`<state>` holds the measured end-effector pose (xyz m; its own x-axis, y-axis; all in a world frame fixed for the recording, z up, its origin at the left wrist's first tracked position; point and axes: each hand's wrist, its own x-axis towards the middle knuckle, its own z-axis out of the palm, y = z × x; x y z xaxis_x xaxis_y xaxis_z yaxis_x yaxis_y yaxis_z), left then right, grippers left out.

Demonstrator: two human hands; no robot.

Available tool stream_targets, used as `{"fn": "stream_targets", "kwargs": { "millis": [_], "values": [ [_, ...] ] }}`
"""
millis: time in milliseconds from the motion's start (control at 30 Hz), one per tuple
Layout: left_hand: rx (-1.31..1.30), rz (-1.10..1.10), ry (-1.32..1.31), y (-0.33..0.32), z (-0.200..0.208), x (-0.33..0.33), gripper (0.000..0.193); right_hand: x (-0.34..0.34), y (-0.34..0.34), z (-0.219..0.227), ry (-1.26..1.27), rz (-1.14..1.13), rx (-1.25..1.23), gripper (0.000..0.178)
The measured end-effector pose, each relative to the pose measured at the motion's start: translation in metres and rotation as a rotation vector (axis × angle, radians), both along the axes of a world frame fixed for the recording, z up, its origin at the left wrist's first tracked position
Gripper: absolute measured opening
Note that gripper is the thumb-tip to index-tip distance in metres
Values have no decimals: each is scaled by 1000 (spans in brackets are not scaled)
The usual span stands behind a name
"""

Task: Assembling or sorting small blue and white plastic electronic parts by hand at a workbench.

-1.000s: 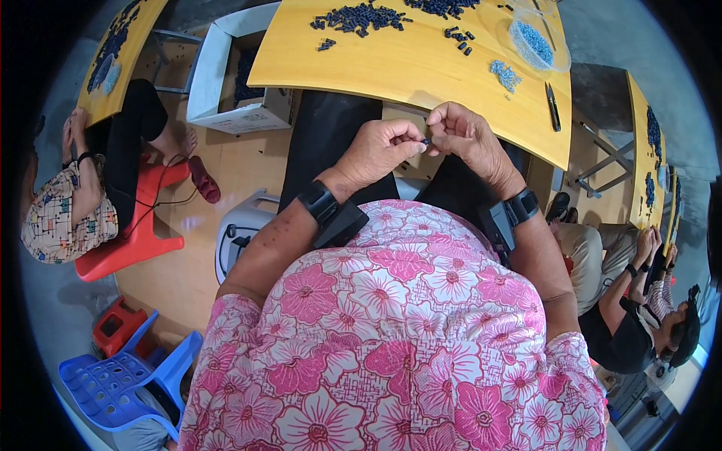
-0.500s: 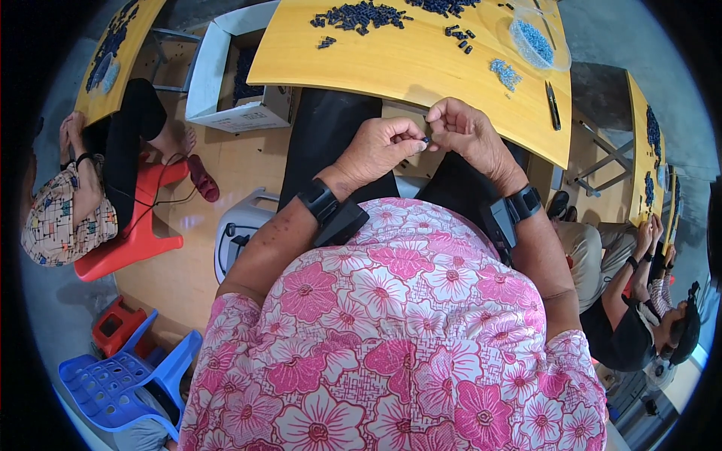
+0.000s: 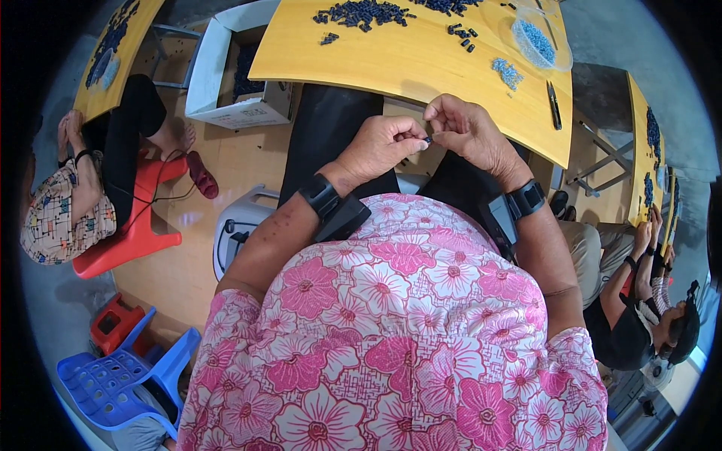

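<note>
Above my lap, just off the table's near edge, both hands meet at fingertip height. My left hand is closed, its thumb and forefinger pinching a small dark cylindrical piece. From the other side, the thumb and forefinger of my right hand come together at the same piece, while its other fingers are curled. Most of the piece is covered by fingertips, and I cannot make out whether the right fingers hold a second, smaller part. On the yellow table lies a pile of similar dark pieces.
A clear bowl of light-blue bits stands at the back right, near a small heap of them. A slim black pointed tool lies by the right edge. Left of the table is a white carton. People sit at both sides.
My right fingertips have shifted slightly and drawn closer around the dark piece. The left hand keeps its pinch in nearly the same place.
</note>
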<state>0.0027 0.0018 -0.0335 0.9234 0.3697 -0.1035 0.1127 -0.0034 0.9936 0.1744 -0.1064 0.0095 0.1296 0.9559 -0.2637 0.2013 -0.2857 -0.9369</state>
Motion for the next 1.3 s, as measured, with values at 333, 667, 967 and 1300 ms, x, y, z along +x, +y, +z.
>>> {"fn": "stream_targets", "kwargs": {
  "millis": [333,667,967,1300],
  "values": [
    [-101,3,22,-1,-10,-1,14,-16,10,25,-481,128,17,21],
    [-115,-9,-24,0,-9,-4,14,-19,4,18,-458,129,143,23],
    [-220,39,-80,1,-10,-2,15,-24,2,10,-226,-22,122,19],
    [-257,22,-134,6,-10,-3,14,-21,2,8,-358,-49,99,14]
  ]
}}
